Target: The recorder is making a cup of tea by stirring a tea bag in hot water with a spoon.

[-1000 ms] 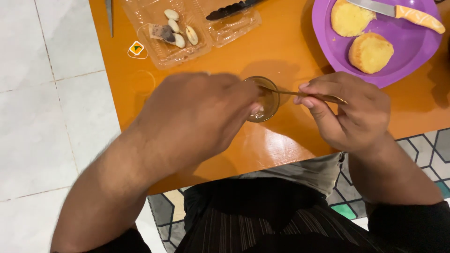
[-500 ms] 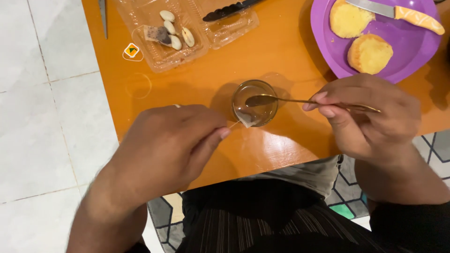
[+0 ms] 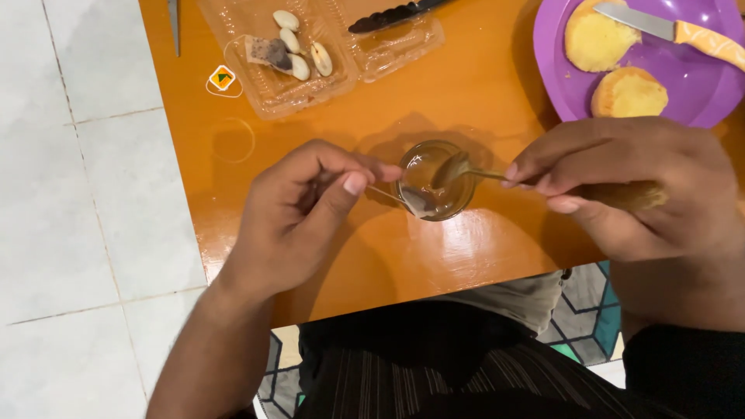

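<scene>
A glossy orange surface stands over a pale tiled floor, seen from above. Near the centre sits a small glass with a little brownish liquid. The left hand, at nine o'clock from the glass, has its grip pressed together – thumb and forefinger pinch a thin string that runs to a tea bag lying at the inner wall of the glass. The right hand, at three o'clock, pinches the handle of a spoon, whose bowl rests over the glass opening.

At eleven o'clock from the glass lies a clear plastic tray with a used tea bag and some pale seeds. At two o'clock is a purple plate with two yellow cake pieces and an orange-handled knife – its blade lies over one piece.
</scene>
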